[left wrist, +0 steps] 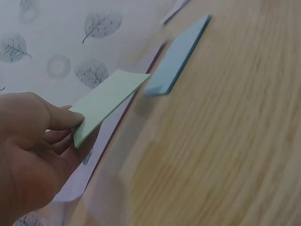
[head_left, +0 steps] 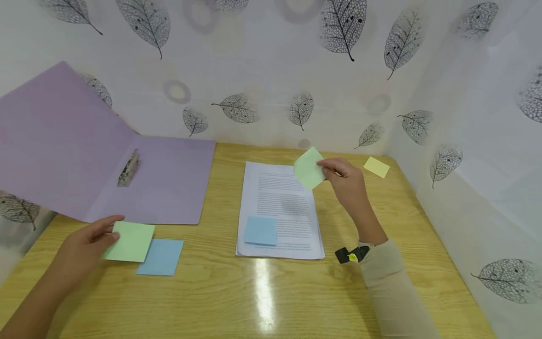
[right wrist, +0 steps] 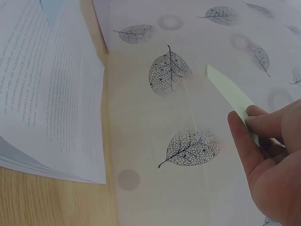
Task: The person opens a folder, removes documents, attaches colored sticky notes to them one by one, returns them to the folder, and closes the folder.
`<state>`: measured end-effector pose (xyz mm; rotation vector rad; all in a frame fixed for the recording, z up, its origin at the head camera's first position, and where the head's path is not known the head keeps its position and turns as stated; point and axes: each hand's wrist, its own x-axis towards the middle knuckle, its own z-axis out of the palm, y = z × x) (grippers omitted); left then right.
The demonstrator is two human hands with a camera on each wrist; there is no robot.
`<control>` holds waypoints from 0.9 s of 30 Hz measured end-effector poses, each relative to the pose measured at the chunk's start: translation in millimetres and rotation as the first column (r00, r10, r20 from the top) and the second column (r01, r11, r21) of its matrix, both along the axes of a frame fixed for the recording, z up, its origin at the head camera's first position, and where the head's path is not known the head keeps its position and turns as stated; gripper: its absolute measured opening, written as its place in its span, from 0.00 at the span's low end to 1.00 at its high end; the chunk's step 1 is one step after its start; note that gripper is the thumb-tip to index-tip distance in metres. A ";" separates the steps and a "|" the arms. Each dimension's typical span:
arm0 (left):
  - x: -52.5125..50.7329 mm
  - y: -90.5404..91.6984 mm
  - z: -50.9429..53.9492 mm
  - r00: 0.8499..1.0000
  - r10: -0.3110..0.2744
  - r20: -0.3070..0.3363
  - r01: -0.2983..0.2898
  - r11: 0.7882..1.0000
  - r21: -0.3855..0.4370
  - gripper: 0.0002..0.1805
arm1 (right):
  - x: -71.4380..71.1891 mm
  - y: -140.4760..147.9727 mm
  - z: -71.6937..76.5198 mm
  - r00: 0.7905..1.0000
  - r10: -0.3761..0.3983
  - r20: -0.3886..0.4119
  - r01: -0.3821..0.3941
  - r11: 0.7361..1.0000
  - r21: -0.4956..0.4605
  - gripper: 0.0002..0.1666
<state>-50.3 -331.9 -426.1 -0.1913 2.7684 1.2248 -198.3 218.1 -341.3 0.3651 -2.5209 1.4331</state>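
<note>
My left hand (head_left: 86, 247) pinches a pad of green sticky notes (head_left: 130, 241) by its left edge, above the table. Beside and partly beneath it in the head view is a pad of blue sticky notes (head_left: 160, 257). My right hand (head_left: 345, 181) pinches a single green sticky note (head_left: 308, 168), slightly bent, raised over the upper right corner of a stack of printed sheets (head_left: 283, 197). A blue sticky note (head_left: 260, 230) sits on the lower left of the top sheet. In the right wrist view the green note (right wrist: 230, 89) appears nearly edge-on between thumb and fingers.
An open purple folder (head_left: 169, 183) with a metal clip (head_left: 129, 168) lies at the left, its cover tilted up against the leaf-patterned curtain (head_left: 254, 70). At the back right of the wooden table (head_left: 211, 301) is a yellow sticky note pad (head_left: 376, 167).
</note>
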 end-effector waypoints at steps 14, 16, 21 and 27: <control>21.3 -43.1 -21.1 0.998 0.039 -0.049 -0.047 0.986 -0.159 0.30 | -0.6 -2.0 -2.5 1.000 0.001 0.028 0.000 1.000 -0.013 0.12; 20.5 -42.7 -22.3 0.998 0.042 -0.052 -0.050 0.984 -0.169 0.30 | -0.8 -2.0 -3.0 1.000 0.004 0.027 -0.003 1.000 -0.010 0.12; 18.9 -40.8 -25.9 0.997 0.043 -0.066 -0.053 0.984 -0.167 0.30 | -1.4 -2.2 -5.4 1.000 0.005 0.017 -0.005 1.000 -0.003 0.11; 16.9 -31.9 -20.9 0.986 0.033 -0.166 -0.057 0.989 -0.139 0.29 | -1.7 -3.0 -6.7 1.000 0.020 0.017 -0.020 1.000 -0.021 0.12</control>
